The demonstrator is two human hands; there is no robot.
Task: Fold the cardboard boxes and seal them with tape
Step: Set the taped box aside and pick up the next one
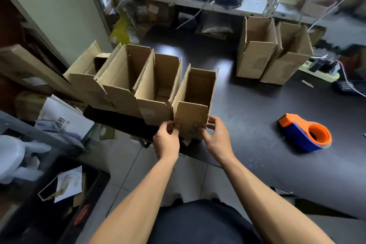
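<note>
An upright open-topped cardboard box (193, 113) stands at the near edge of the dark table (257, 105), rightmost in a row of several similar open boxes (122, 83). My left hand (167, 140) pinches its lower left edge with thumb and fingers. My right hand (216, 137) grips its lower right edge, thumb on the front face. An orange and blue tape dispenser (306, 132) lies on the table to the right, apart from both hands.
Two more open boxes (273, 53) stand at the table's far right. A metal shelf (198, 4) with dark bags runs along the back. A power strip and cables (324, 67) lie at the far right. Bins and papers (65, 182) crowd the floor on the left.
</note>
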